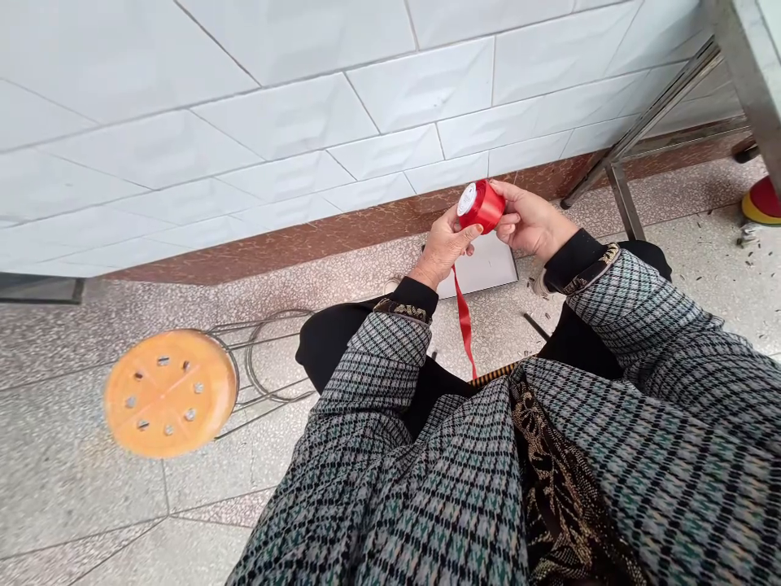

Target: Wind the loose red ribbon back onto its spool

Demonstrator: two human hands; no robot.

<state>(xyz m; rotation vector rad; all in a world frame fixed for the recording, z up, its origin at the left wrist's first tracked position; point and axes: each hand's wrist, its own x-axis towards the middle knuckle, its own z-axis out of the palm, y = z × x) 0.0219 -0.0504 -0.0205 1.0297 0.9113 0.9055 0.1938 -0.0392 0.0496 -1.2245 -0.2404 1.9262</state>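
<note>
A roll of red ribbon [486,207] with a white paper label on its end is held up between both hands, near the tiled wall. My left hand [444,247] grips it from the lower left, thumb along its side. Around its right end, the fingers of my right hand [530,218] are closed. From under my left hand a loose tail of red ribbon [464,317] hangs down towards my lap. Below the hands, a flat white box or board [488,267] lies on the floor, partly covered by them.
An orange round stool [171,395] with wire legs lies tipped over at left. A metal table frame [626,155] stands at right. A red and yellow object [764,201] is at the right edge. Dark bits litter the speckled floor [720,277]. The white tiled wall [286,114] runs ahead.
</note>
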